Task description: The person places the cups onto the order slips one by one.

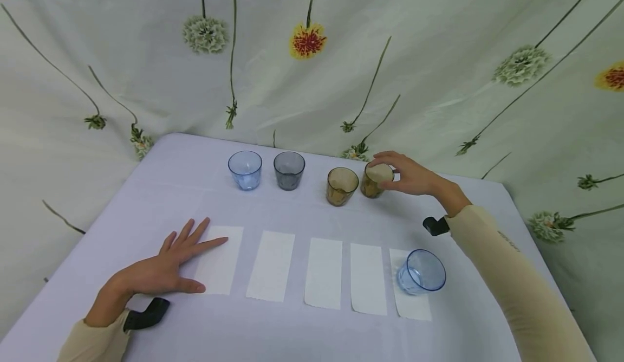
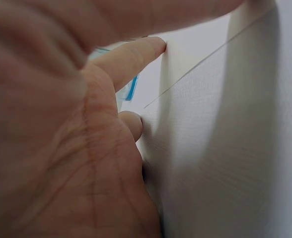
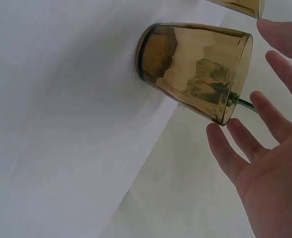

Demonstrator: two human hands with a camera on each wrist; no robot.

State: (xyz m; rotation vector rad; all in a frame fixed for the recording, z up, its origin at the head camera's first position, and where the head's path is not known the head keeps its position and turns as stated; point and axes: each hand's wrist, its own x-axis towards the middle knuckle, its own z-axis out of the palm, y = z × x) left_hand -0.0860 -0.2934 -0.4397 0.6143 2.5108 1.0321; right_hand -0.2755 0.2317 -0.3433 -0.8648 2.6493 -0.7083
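My right hand [image 1: 407, 175] is at the rim of an amber glass [image 1: 372, 182], the rightmost in the back row. In the right wrist view the fingers [image 3: 272, 116] are spread beside the rim of this upright amber glass [image 3: 195, 69], not wrapped round it. A second amber glass [image 1: 341, 187] stands just left of it. My left hand [image 1: 168, 267] rests with fingers spread on the table, its fingertips over the leftmost white paper [image 1: 221, 264]. Nothing is held in it; the left wrist view shows its palm [image 2: 96, 163] close above the cloth.
A blue glass [image 1: 245, 171] and a grey glass [image 1: 289, 171] stand at the back left. Several white papers lie in a row, and another blue glass [image 1: 421, 272] stands on the rightmost paper [image 1: 411, 308]. A flowered curtain [image 1: 312, 80] hangs behind the white table [image 1: 273, 329].
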